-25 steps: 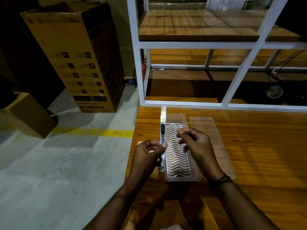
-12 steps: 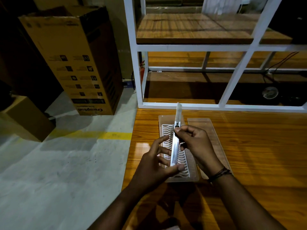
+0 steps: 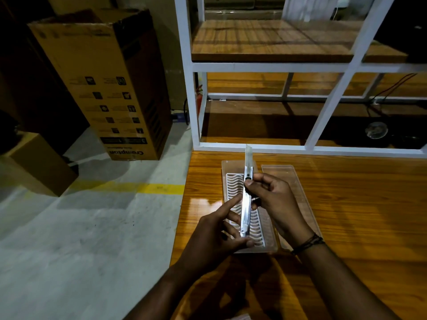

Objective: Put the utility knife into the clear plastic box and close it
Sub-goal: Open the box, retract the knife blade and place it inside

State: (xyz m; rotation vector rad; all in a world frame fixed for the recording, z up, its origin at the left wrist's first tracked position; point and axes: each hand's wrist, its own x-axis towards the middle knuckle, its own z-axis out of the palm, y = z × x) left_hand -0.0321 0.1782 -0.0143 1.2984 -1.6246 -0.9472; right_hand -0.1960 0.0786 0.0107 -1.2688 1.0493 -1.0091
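Utility knife [image 3: 245, 199] pinched by both hands, over open box [image 3: 268, 229].

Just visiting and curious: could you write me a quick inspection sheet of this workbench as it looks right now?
Surface: glossy wooden table, bare apart from the job's things.
Job's things: utility knife held above the open clear plastic box; its lid lies flat beside it, to the right.
Clutter: nothing seen.
Grips: left hand pinches the knife's near end; right hand holds its middle.
Cables: dark cable on the shelf behind.
Surroundings: white shelf frame, tall cardboard box, smaller cardboard box, yellow floor line.
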